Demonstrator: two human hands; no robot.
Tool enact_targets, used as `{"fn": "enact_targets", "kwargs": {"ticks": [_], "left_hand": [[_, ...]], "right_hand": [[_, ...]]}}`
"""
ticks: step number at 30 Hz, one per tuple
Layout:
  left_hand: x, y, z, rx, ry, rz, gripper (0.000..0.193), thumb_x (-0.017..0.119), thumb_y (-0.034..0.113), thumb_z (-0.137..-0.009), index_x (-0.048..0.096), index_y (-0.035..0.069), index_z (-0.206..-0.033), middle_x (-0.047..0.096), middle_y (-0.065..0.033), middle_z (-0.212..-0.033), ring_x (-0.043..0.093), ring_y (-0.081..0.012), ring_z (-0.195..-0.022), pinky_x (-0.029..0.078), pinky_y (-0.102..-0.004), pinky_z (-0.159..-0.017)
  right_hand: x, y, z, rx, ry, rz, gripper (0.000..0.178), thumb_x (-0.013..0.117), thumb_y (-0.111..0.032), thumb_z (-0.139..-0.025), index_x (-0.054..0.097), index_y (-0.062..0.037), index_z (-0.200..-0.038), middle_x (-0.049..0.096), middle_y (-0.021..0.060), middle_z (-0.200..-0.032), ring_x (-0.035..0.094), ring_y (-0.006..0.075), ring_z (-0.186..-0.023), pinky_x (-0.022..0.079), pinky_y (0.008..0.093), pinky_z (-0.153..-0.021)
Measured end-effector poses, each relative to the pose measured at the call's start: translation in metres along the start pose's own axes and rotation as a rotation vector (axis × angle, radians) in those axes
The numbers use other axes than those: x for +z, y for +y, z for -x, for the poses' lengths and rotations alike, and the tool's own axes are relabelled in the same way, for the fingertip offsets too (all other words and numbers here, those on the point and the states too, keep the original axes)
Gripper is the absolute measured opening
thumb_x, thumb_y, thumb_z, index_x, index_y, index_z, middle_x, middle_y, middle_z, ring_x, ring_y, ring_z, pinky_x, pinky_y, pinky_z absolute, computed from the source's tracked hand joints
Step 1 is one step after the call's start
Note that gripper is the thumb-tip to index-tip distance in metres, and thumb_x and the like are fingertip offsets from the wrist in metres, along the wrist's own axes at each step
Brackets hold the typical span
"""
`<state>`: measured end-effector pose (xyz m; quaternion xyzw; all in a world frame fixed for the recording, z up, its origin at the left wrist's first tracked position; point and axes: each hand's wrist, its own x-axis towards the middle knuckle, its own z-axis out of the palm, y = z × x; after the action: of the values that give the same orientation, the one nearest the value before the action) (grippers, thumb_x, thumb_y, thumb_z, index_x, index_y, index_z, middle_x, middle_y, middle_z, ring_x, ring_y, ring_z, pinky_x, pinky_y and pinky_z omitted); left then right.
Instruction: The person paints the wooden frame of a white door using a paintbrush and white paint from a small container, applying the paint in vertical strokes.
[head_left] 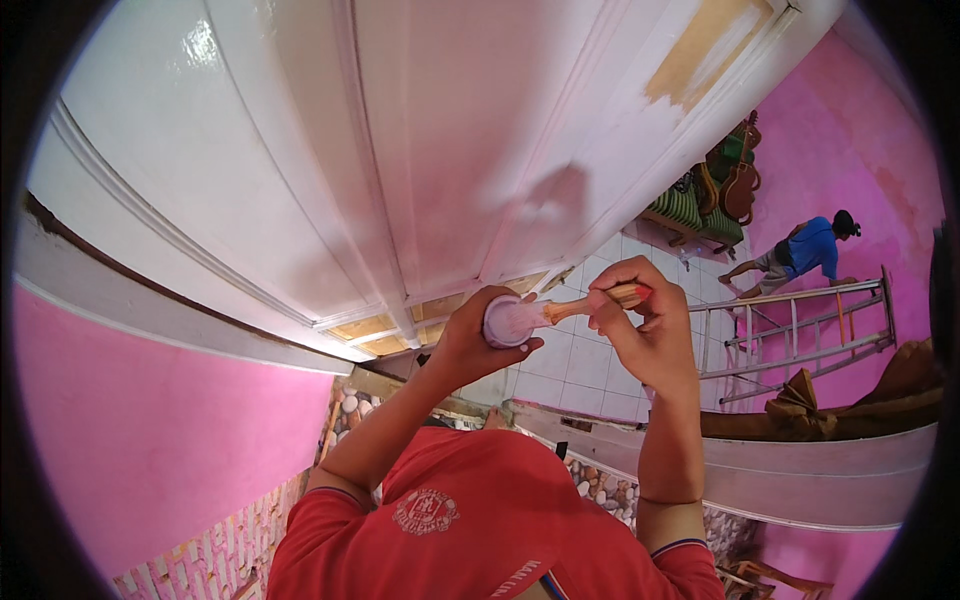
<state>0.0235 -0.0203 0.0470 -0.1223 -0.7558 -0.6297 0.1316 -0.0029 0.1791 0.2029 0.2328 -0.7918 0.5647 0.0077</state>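
Note:
My left hand (468, 340) grips a small round cup of pale paint (508, 321), held up in front of me. My right hand (640, 330) holds a wooden-handled paintbrush (590, 301) whose bristles dip into the cup. Both hands are raised before a large white panelled door (400, 130), which has bare tan patches at its upper right corner and along its lower panel edge.
Pink walls (130, 430) flank the white door frame (150, 310). On the white tiled floor (580, 365) lies a metal ladder (790, 325). Another person in a blue shirt (805, 250) crouches at the far right, near a green bench (700, 215) with a guitar.

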Motion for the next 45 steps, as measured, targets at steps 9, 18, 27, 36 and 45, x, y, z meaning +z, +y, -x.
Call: {"fn": "enact_targets", "kwargs": {"ticks": [9,18,27,36,45], "left_hand": [[-0.006,0.0,0.005,-0.077,-0.049,0.012,0.066,0.094,0.02,-0.07,0.056,0.006,-0.121,0.066,-0.0095,-0.11,0.067,-0.0194,-0.101,0.054,-0.0338,-0.088],[-0.008,-0.003,0.007,-0.069,-0.044,-0.005,0.066,0.094,0.021,-0.07,0.056,0.006,-0.121,0.067,-0.0101,-0.11,0.067,-0.0199,-0.101,0.054,-0.0342,-0.087],[-0.007,0.003,0.001,-0.012,-0.023,-0.025,0.066,0.094,0.02,-0.069,0.055,0.004,-0.12,0.066,-0.0114,-0.109,0.067,-0.0229,-0.1,0.054,-0.0355,-0.088],[0.0,0.003,-0.001,-0.03,-0.029,0.012,0.066,0.094,0.019,-0.069,0.055,0.005,-0.121,0.064,-0.0105,-0.109,0.065,-0.0221,-0.1,0.053,-0.0347,-0.088],[0.003,0.0,-0.002,0.06,-0.034,0.037,0.062,0.093,0.021,-0.072,0.057,0.005,-0.12,0.068,-0.0113,-0.104,0.068,-0.021,-0.094,0.056,-0.0341,-0.081]], "right_hand": [[0.012,0.007,-0.005,0.019,-0.097,0.047,0.011,0.071,-0.002,-0.091,0.063,-0.0006,-0.099,0.067,0.0043,-0.078,0.06,0.0062,-0.07,0.049,0.0235,-0.064],[0.006,0.008,-0.002,0.042,-0.05,-0.053,0.01,0.069,-0.001,-0.092,0.063,0.0001,-0.1,0.068,0.0052,-0.081,0.065,0.0094,-0.07,0.051,0.024,-0.063],[-0.003,0.029,0.011,0.216,0.187,-0.349,0.014,0.066,-0.011,-0.098,0.062,0.0014,-0.101,0.07,0.0121,-0.08,0.067,0.0168,-0.064,0.054,0.0298,-0.057],[0.009,0.053,0.035,0.356,0.423,-0.472,0.024,0.067,-0.024,-0.1,0.059,-0.0014,-0.095,0.07,0.0149,-0.075,0.068,0.0204,-0.057,0.057,0.0324,-0.055],[0.014,0.053,0.05,0.335,0.517,-0.466,0.031,0.066,-0.03,-0.101,0.059,-0.0041,-0.085,0.066,0.0106,-0.065,0.061,0.0179,-0.047,0.051,0.0297,-0.044]]}}
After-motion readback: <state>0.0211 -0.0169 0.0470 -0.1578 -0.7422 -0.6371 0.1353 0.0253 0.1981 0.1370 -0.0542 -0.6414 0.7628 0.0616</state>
